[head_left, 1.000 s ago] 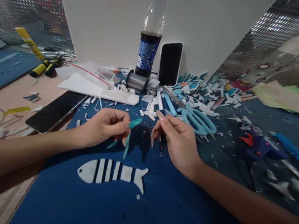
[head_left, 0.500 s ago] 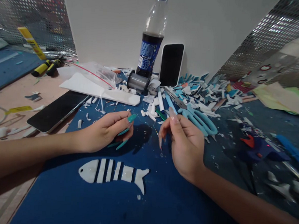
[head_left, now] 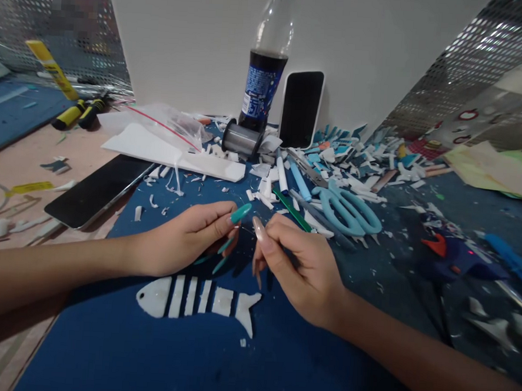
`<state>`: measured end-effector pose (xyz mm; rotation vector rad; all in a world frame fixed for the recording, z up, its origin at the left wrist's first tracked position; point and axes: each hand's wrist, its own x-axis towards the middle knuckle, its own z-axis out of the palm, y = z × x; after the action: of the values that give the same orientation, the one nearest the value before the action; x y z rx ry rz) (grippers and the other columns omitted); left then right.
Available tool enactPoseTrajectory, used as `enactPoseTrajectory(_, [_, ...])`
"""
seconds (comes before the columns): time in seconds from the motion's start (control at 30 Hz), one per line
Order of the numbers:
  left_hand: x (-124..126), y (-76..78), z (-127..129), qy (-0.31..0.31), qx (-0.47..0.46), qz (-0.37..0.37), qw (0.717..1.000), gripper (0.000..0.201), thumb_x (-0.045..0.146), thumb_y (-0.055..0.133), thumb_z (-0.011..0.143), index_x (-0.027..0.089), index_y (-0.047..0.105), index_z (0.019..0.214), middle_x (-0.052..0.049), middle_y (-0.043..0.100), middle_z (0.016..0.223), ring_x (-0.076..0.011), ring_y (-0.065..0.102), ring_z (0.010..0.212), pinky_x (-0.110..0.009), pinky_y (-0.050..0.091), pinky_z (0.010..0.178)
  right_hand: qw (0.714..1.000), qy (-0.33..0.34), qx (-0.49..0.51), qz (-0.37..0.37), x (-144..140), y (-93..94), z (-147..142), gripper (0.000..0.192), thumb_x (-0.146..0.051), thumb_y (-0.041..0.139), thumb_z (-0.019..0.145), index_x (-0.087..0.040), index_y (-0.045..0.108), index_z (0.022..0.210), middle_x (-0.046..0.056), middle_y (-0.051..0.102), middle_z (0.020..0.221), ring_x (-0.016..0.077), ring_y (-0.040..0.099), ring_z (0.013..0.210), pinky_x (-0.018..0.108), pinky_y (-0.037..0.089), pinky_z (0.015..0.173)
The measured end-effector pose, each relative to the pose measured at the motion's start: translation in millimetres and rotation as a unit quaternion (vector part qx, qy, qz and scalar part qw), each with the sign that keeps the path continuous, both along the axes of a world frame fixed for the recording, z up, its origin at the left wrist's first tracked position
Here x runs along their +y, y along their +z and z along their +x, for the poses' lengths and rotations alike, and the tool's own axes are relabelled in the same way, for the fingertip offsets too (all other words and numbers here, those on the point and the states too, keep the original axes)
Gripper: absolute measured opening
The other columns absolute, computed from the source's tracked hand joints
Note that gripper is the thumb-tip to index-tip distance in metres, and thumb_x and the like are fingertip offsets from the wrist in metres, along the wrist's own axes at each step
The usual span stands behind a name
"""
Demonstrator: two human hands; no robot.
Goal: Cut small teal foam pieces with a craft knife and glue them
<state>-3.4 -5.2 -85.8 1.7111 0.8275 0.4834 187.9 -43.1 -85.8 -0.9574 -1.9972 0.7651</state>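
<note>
My left hand (head_left: pixel 205 234) is closed in a pinch, its long teal nails pointing right. My right hand (head_left: pixel 298 265) pinches too, thumb against the fingers. Between the two sets of fingertips a hair-thin clear thread (head_left: pixel 249 230) shows faintly; its ends are hidden. Just below the hands, on a blue mat (head_left: pixel 180 361), lies a white fish cut into separate pieces: a head (head_left: pixel 154 297) with a dark eye hole, several body strips (head_left: pixel 192 296) and a tail (head_left: pixel 245 312). A grey spool (head_left: pixel 241 139) rests on its side behind the hands.
Light-blue scissors (head_left: pixel 346 209) lie beyond my right hand among white and blue scraps (head_left: pixel 360 160). A dark bottle (head_left: pixel 263 83) and a propped phone (head_left: pixel 300 109) stand behind. Another phone (head_left: pixel 97 194) lies left; a dark-blue glue gun (head_left: pixel 456 257) sits right.
My right hand has moved left and slightly down, bringing its fingertips close to my left hand's. My left hand has shifted slightly right. The fish pieces stay in place.
</note>
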Motion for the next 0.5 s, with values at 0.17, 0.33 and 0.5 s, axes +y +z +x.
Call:
enactPoseTrajectory(0.17, [0.0, -0.7, -0.8, 0.001, -0.003, -0.005, 1.000, 0.037, 0.045, 0.031, 0.094, 0.017, 0.046, 0.074, 0.003, 0.044, 0.067, -0.0083, 0.041, 0.061, -0.022, 0.035, 0.057, 1.000, 0.009, -0.006, -0.013, 0.3, 0.0, 0.3, 0.035, -0.020, 0.039, 0.093, -0.019, 0.051, 0.060, 0.001, 0.054, 0.055, 0.0129, 0.051, 0.059, 0.026, 0.043, 0.055])
enactPoseTrajectory(0.33, [1.1, -1.5, -0.3, -0.006, -0.004, 0.004, 1.000, 0.035, 0.044, 0.031, 0.094, 0.017, 0.046, 0.075, 0.003, 0.043, 0.066, -0.0080, 0.039, 0.059, -0.022, 0.034, 0.055, 1.000, 0.018, -0.003, -0.014, 1.7, -0.5, -0.3, 0.035, -0.019, 0.039, 0.093, -0.019, 0.052, 0.061, 0.001, 0.055, 0.055, 0.0126, 0.051, 0.060, 0.026, 0.043, 0.056])
enactPoseTrajectory(0.5, [1.2, -0.3, 0.1, -0.008, -0.001, -0.004, 1.000, 0.035, 0.043, 0.031, 0.094, 0.017, 0.046, 0.075, 0.003, 0.042, 0.067, -0.0080, 0.039, 0.060, -0.022, 0.033, 0.055, 1.000, 0.023, -0.006, -0.011, 2.2, -0.4, -0.2, 0.034, -0.018, 0.039, 0.093, -0.019, 0.051, 0.061, 0.001, 0.054, 0.056, 0.0121, 0.051, 0.060, 0.025, 0.043, 0.056])
